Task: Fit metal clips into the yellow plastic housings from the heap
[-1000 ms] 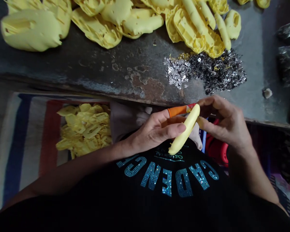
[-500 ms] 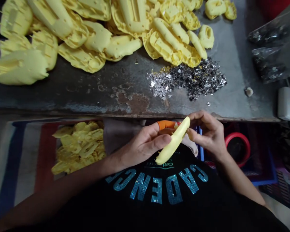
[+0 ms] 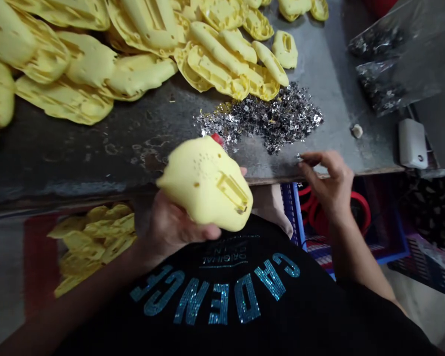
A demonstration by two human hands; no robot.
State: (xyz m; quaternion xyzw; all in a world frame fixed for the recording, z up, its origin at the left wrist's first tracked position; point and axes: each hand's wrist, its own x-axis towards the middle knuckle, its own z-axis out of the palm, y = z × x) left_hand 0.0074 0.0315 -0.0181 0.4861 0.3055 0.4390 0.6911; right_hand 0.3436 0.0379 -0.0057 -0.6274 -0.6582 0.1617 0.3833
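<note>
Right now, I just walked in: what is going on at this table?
A person is working at a worn metal table. Their left hand holds a yellow moulded piece above the table edge, and their right hand is at the edge, its fingertips beside a tiny silvery speck. A heap of silvery flakes and many more yellow moulded pieces lie on the table; other yellow pieces lie on striped cloth below.

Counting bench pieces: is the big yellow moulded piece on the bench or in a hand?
In a hand: the yellow moulded piece is held up in the left hand, which cups it from beneath, off the metal bench.
</note>
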